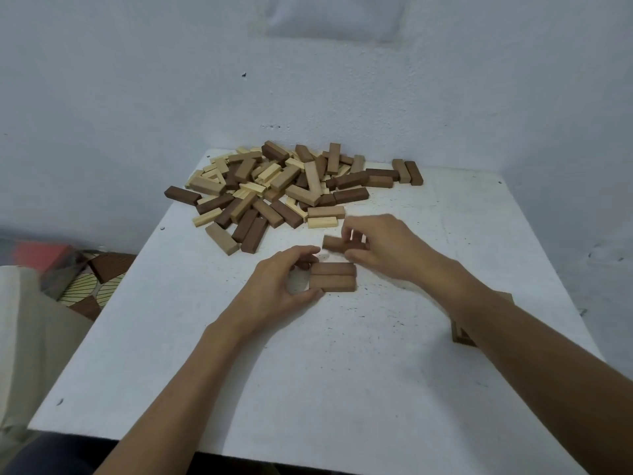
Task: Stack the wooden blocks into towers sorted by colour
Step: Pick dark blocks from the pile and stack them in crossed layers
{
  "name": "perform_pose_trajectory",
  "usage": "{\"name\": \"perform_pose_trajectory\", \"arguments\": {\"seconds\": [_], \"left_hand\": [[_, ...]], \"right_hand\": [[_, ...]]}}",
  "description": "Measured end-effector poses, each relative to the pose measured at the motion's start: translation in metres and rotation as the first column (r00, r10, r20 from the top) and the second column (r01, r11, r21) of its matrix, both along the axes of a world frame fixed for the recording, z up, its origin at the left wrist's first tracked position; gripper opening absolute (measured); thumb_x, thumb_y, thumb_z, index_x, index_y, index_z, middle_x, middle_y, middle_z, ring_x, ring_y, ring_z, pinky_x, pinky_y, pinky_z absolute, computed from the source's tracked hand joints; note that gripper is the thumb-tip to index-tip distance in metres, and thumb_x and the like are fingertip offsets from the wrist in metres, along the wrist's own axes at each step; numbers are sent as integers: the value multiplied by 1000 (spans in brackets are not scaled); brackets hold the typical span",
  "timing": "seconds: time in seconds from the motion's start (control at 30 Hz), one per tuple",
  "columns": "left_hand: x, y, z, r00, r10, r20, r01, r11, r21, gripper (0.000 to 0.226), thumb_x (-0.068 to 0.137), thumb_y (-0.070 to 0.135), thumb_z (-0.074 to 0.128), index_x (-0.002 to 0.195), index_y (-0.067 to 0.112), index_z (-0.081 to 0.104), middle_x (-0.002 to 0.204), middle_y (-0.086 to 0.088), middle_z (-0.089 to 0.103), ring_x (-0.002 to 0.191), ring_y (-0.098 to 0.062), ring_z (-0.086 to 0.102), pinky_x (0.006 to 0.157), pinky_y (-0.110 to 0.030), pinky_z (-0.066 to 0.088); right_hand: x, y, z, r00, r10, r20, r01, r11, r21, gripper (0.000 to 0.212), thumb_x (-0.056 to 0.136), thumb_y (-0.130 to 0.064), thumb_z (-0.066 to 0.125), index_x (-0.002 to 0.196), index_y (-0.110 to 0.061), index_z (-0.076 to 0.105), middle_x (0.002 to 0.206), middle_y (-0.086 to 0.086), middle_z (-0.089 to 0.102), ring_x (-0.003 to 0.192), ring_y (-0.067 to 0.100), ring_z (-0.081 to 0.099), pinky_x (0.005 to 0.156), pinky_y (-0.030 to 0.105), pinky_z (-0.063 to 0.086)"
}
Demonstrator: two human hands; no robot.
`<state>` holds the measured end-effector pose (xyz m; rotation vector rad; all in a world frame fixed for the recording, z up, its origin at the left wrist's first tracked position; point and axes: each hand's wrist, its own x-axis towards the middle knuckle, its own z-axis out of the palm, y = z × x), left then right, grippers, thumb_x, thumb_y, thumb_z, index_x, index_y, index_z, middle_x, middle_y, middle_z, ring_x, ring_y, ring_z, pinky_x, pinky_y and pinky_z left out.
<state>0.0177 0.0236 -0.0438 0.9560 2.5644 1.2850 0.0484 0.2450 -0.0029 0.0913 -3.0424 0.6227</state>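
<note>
A loose pile of wooden blocks (274,186) in pale, tan, reddish and dark brown lies at the table's far side. Two reddish-brown blocks (333,277) lie side by side near the middle of the white table (308,389). My left hand (277,286) holds their left end between thumb and fingers. My right hand (376,245) pinches a third reddish-brown block (334,242) just behind them, slightly above the table. A small tan stack (460,332) shows at the right, mostly hidden by my right forearm.
The table stands in a corner of white walls. Two brown blocks (407,172) lie apart at the back right. Left of the table are a patterned floor (89,286), a red object (41,255) and pale cloth (30,337).
</note>
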Motion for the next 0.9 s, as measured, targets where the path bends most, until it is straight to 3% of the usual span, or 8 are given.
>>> {"name": "perform_pose_trajectory", "arguments": {"seconds": [0.07,0.17,0.27,0.37,0.5,0.63,0.73,0.9], "left_hand": [[4,0,0,1000,26,-1,-26,999,22,56,77,23,77,129,29,58,113,19,62,107,3,56,92,-24,49],[6,0,0,999,37,-32,-36,999,34,58,76,22,78,129,28,57,119,17,56,105,4,56,87,-15,47],[2,1,0,999,-26,-45,27,1000,8,58,73,27,76,129,25,59,130,13,52,102,1,58,88,-10,43],[2,0,0,994,-74,-75,71,997,-40,56,76,25,74,130,25,58,130,12,55,106,1,56,93,-15,45],[6,0,-3,992,-109,-69,106,993,-52,58,75,30,71,132,26,58,137,11,52,109,-1,57,95,-19,46],[6,-2,-4,983,-170,-75,162,982,-101,63,77,27,76,136,29,53,149,14,38,105,8,55,93,-9,40],[7,-1,-1,974,-218,-62,209,970,-122,62,76,34,72,135,29,53,146,8,45,107,1,55,98,-23,44],[22,-6,-4,982,-148,-116,141,988,-62,62,82,24,74,139,28,49,138,8,48,109,1,53,96,-19,43]], "right_hand": [[8,-3,-4,999,15,38,-14,1000,-10,9,89,-22,69,98,-23,67,96,-3,68,88,15,60,73,30,47],[19,-9,-4,999,20,35,-19,999,-46,17,94,-15,60,104,-18,73,100,0,70,87,12,58,79,31,50],[32,-19,-6,1000,1,8,0,995,-102,19,95,-22,58,102,-15,73,96,0,68,84,12,58,78,35,51],[44,-29,-14,1000,-10,-4,10,994,-107,31,89,-47,63,101,-19,67,95,-5,60,85,10,54,73,29,48],[57,-33,-20,999,-25,-40,19,989,-150,32,85,-42,70,108,-20,64,102,-8,58,92,11,51,77,26,44],[68,-32,-22,1000,-3,-21,-1,984,-177,37,81,-43,73,111,-25,60,106,-13,56,98,11,50,85,30,45],[76,-31,-22,999,-36,7,37,983,-181,37,82,-45,73,110,-27,57,108,-11,52,100,11,45,86,28,44],[91,-44,-26,982,-185,-31,182,980,-82,45,83,-58,66,109,-23,54,105,-6,47,98,15,42,80,25,39]]}}
